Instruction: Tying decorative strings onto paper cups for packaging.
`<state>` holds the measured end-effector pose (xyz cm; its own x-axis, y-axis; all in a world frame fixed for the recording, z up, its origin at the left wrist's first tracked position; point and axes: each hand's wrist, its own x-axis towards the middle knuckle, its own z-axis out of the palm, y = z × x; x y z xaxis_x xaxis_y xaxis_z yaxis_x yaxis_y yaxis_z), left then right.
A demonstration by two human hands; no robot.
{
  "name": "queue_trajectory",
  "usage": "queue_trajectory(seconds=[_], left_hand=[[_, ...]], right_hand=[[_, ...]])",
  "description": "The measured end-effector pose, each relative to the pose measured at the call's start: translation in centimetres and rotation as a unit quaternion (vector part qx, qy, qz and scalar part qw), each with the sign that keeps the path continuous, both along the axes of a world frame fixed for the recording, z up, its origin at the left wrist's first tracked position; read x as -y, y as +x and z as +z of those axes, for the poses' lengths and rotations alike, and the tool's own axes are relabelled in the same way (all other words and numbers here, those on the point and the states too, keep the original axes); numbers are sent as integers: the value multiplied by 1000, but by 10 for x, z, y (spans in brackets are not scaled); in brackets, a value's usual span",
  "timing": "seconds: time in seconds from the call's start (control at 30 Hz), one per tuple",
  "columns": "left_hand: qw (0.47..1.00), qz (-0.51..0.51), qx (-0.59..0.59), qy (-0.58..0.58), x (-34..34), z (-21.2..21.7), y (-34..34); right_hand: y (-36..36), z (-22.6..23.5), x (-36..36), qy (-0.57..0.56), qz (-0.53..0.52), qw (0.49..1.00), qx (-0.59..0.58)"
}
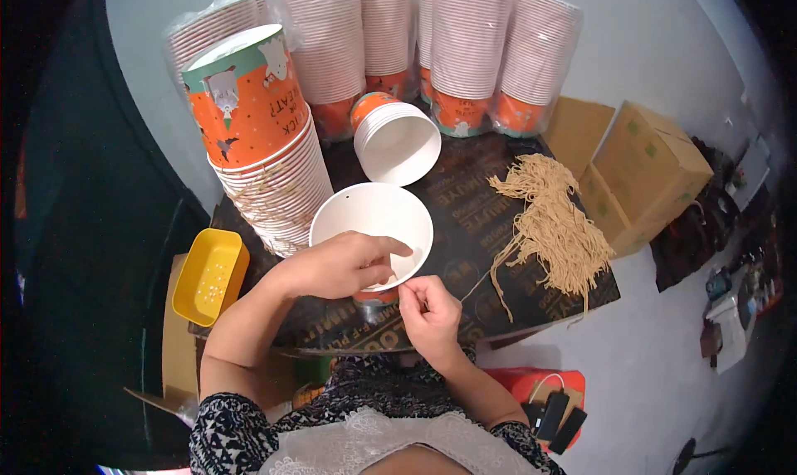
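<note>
A white-lined paper bucket [344, 212] with an orange outside stands at the table's front, its mouth facing up and a small hole near the far rim. My left hand [340, 263] reaches over its near left side, with thumb and index finger apart inside, close to the near wall. Just outside the near right rim, my right hand [432, 309] pinches a thin tan cord [476, 288], which trails off to the right. A bundle of tan cords [556, 234] lies on the table's right side. The tip of the pinched cord is hidden by my fingers.
A tall stack of nested buckets [278, 197], with cords hanging at its rims, rises at left. More buckets [398, 147] lie sideways behind; plastic-wrapped stacks [469, 43] line the wall. A yellow tray [212, 276] holds small white pieces. Cardboard boxes [652, 168] stand right of the dark table [465, 176].
</note>
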<state>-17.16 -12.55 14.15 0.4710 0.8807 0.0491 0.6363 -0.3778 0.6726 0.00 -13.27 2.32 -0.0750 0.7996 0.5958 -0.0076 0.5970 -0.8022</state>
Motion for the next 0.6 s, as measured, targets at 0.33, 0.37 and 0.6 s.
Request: queue_trajectory(seconds=[0.33, 0.37, 0.6], left_hand=[[998, -35, -52, 0, -5, -3, -1], [998, -35, -52, 0, -4, -2, -1], [999, -11, -46, 3, -2, 2, 0]], right_hand=[[0, 0, -1, 0, 5, 1000, 7], [-1, 0, -1, 5, 5, 1000, -5], [1, -1, -1, -10, 10, 1000, 5]])
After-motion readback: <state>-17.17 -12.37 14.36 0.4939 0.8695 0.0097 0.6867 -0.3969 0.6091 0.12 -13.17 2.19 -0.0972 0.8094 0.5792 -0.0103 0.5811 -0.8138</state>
